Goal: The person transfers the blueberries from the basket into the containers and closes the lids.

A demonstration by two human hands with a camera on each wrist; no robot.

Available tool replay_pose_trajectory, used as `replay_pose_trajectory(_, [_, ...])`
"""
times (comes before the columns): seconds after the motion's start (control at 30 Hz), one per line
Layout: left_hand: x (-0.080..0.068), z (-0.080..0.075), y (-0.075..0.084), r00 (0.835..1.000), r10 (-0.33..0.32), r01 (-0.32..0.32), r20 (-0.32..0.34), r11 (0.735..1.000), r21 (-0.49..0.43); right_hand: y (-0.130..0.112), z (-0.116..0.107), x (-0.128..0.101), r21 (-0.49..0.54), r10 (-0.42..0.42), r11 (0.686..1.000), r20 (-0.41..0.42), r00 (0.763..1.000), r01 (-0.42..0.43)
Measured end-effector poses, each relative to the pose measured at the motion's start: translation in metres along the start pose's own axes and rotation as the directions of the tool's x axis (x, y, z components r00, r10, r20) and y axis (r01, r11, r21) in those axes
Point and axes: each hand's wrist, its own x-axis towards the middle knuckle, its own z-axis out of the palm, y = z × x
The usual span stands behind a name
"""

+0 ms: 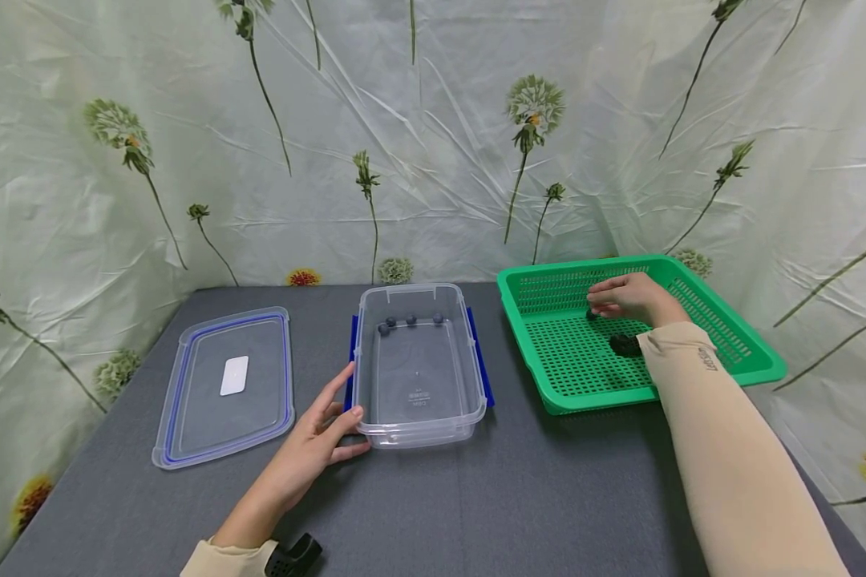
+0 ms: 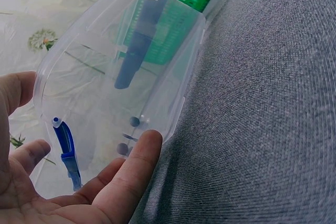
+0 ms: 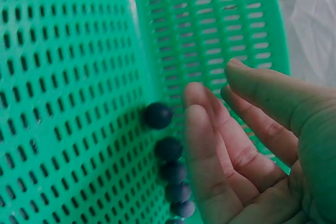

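A clear plastic container point(image 1: 418, 377) with blue side latches stands mid-table, several blueberries point(image 1: 411, 320) lying at its far end. My left hand point(image 1: 321, 433) rests against its near left side, fingers spread; in the left wrist view the fingers point(image 2: 134, 179) lie along the wall beside a blue latch point(image 2: 67, 153). My right hand point(image 1: 638, 298) reaches into a green perforated basket point(image 1: 548, 385). Seen from the right wrist, several more blueberries point(image 3: 169, 149) line the bottom along the basket wall. The loosely bent right fingers point(image 3: 202, 145) are right beside them, with nothing pinched between.
A clear lid point(image 1: 205, 409) with a blue seal and a white label lies flat left of the container. Behind the grey-covered table point(image 1: 433, 513) hangs a pale floral sheet point(image 1: 433, 160). A black wrist device point(image 1: 293, 554) sits at the left sleeve.
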Motion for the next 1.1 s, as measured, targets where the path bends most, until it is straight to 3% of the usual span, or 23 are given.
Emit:
replay_pose_trajectory(0.6, [-0.001, 0.0, 0.0, 1.0, -0.001, 0.001, -0.004, 1.0, 0.001, 0.015, 0.006, 0.006, -0.034, 0.107, 0.994, 0.042, 0.993, -0.106])
replay_pose_trajectory(1.1, [-0.003, -0.001, 0.001, 1.0, 0.026, -0.026, 0.007, 1.0, 0.003, 0.014, 0.007, 0.008, -0.022, 0.127, 0.992, 0.024, 0.992, -0.126])
